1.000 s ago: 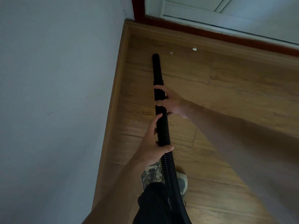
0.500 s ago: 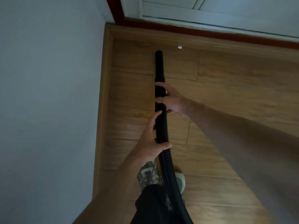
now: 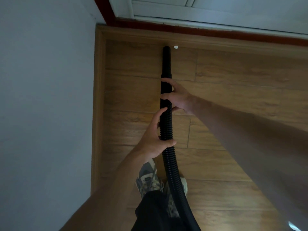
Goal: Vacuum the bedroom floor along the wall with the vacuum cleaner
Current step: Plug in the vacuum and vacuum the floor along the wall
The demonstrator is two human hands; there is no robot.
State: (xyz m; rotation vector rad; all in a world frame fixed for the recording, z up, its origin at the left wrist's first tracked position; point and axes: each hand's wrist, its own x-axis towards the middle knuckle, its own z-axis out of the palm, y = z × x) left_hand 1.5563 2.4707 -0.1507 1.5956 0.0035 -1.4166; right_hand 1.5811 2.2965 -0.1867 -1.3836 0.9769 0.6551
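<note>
Two hands grip a black vacuum hose point(image 3: 166, 117): left hand point(image 3: 155, 140) lower, right hand point(image 3: 179, 97) above; its nozzle points twelve o'clock, beside a white scrap point(image 3: 176, 47).

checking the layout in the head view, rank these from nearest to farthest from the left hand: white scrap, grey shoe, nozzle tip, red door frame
1. grey shoe, just below the left hand
2. nozzle tip, far up the hose
3. white scrap, just right of the tip
4. red door frame, beyond the baseboard

No readable text, label, brand or number anywhere in view.
</note>
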